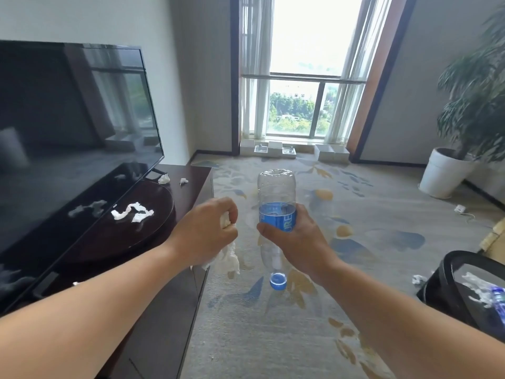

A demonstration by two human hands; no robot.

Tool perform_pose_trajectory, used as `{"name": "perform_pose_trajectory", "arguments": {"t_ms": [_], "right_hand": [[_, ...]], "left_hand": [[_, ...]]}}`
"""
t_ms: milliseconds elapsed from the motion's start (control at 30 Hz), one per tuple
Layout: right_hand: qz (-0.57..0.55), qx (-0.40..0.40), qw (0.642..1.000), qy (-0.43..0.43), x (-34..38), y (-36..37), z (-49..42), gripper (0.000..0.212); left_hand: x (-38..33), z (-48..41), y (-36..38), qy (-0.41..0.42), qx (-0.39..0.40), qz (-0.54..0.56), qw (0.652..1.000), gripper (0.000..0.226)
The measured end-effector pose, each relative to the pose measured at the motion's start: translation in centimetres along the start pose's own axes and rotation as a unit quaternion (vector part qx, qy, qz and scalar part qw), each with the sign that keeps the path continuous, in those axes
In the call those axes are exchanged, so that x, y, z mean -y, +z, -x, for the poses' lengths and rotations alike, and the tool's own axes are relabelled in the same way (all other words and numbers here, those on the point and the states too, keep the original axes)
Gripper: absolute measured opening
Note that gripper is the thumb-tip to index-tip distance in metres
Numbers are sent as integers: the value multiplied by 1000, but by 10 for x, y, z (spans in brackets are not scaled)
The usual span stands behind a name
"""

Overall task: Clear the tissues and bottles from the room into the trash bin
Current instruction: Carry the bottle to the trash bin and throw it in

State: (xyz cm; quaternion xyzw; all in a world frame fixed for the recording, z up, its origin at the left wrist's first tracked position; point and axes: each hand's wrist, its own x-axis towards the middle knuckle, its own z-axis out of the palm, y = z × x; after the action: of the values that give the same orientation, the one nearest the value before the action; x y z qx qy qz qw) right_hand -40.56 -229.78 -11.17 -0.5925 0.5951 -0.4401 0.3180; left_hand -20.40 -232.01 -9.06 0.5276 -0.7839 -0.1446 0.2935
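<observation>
My right hand (293, 242) grips a clear plastic bottle (276, 192) with a blue label, held upside down so its blue cap points at the floor. My left hand (207, 231) clutches a crumpled white tissue (228, 259) that hangs below the fist. More tissues (132, 212) lie on the dark TV cabinet (188, 203) in front of the screen, and two small wads (164, 179) sit near its far end. A black trash bin (464, 285) stands at the lower right with tissues and a bottle inside. One tissue (418, 279) lies on the carpet beside the bin.
A large television (68, 132) stands on the cabinet at left. Patterned carpet (341, 187) stretches to a tall window (303, 77). A potted plant in a white pot (442, 176) is at the right wall. A small white object (460, 208) lies on the carpet nearby.
</observation>
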Motion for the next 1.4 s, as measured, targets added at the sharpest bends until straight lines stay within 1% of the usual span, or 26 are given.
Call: {"name": "perform_pose_trajectory", "arguments": {"t_ms": [200,333,533,767,1067,1200,1300,1400], "right_hand": [[8,-2,1000,15,-14,7,-68,51],[25,-21,999,18,-15,11,-122,51],[34,-45,998,30,-20,15,-200,54],[23,-25,999,37,-45,13,-289,54],[4,22,999,25,-94,-12,-439,52],[5,43,999,28,-112,-26,-502,57],[9,51,998,33,-122,-30,-542,64],[7,63,997,37,-133,-26,-579,64]], "left_hand": [[33,-68,18,2,10,4,1000,14],[55,-125,20,9,7,21,1000,16],[85,-205,23,10,27,38,999,17],[116,-284,53,-2,30,33,999,17],[133,-415,107,-41,2,19,999,16],[136,-467,125,-51,-17,21,998,14],[143,-501,137,-55,-17,23,998,15],[156,-534,145,-57,-17,25,998,16]]}}
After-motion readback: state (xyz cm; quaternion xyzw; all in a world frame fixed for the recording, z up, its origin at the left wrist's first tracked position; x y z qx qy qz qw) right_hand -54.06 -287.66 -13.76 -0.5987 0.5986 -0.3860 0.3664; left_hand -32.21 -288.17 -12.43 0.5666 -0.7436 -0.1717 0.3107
